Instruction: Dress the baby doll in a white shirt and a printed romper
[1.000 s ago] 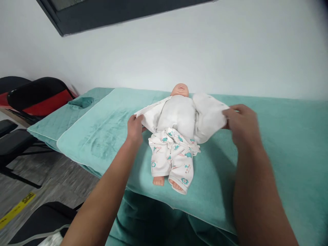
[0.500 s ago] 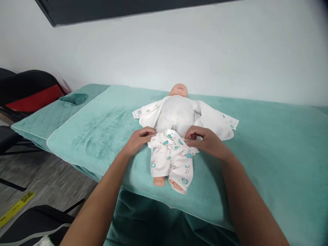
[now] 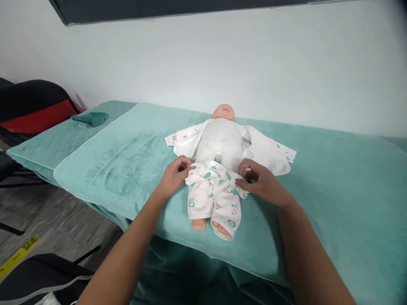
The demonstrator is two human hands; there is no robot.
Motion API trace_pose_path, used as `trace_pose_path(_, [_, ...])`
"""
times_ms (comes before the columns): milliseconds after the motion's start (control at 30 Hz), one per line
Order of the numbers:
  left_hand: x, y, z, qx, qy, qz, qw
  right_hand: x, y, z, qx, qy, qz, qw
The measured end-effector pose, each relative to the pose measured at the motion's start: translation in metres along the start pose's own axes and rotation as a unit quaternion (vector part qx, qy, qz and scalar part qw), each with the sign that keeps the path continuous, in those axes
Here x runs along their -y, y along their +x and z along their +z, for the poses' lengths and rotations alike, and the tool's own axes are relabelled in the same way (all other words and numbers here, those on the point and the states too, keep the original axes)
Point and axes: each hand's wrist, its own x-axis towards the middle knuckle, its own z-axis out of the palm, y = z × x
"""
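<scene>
A baby doll [image 3: 219, 142] lies on its back with its feet toward me. Small white printed pants [image 3: 211, 192] cover its legs, and the waistband is bunched below the grey-white cloth torso. My left hand [image 3: 174, 176] is closed, thumb and fingers pinching the waistband at its left side. At the opposite side, my right hand [image 3: 262, 182] has curled fingers with the thumb against the waistband edge, pinching it. The doll's feet show at the leg openings. A white printed jacket [image 3: 267, 148] is spread open around the torso, its sleeves out to both sides.
A green velvety cover [image 3: 121, 156] drapes the long bed under the doll. At the far left the bed has a face hole [image 3: 90, 119]. A white wall [image 3: 203, 59] stands behind it. Black chairs [image 3: 34, 101] stand at the left.
My right hand has shifted slightly to the right, and the waistband looks stretched wider. My left hand stays at its side of the waistband. The camera view has moved slightly.
</scene>
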Motion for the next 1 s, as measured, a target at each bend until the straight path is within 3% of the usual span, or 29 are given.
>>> trace_pose_path(133, [-0.001, 0.010, 0.018, -0.133, 0.085, 0.103, 0.982, -0.009, 0.004, 0.013, -0.174, -0.039, -0.017, 0.984])
trace_pose_path(233, [-0.004, 0.023, 0.029, -0.166, 0.115, 0.136, 0.970, -0.016, 0.011, 0.019, -0.261, -0.125, -0.048, 0.956])
trace_pose_path(300, [-0.005, 0.028, 0.031, -0.138, 0.108, 0.124, 0.977, -0.020, 0.015, 0.021, -0.261, -0.152, -0.071, 0.951])
trace_pose_path(400, [-0.006, 0.026, 0.026, -0.090, 0.038, 0.034, 0.995, -0.023, 0.017, 0.019, -0.234, -0.111, -0.075, 0.963])
trace_pose_path(500, [-0.005, 0.017, 0.017, -0.064, -0.038, -0.041, 0.996, -0.027, 0.014, 0.017, -0.209, -0.047, -0.008, 0.977])
trace_pose_path(633, [-0.007, 0.007, 0.010, -0.003, -0.075, -0.063, 0.995, -0.028, 0.012, 0.015, -0.181, 0.022, 0.055, 0.982])
trace_pose_path(800, [-0.011, 0.002, 0.006, 0.097, -0.053, -0.029, 0.993, -0.024, 0.012, 0.018, -0.200, 0.068, 0.037, 0.977])
trace_pose_path(1000, [-0.021, -0.002, 0.007, 0.079, -0.015, 0.056, 0.995, -0.020, 0.015, 0.023, -0.221, 0.107, 0.031, 0.969])
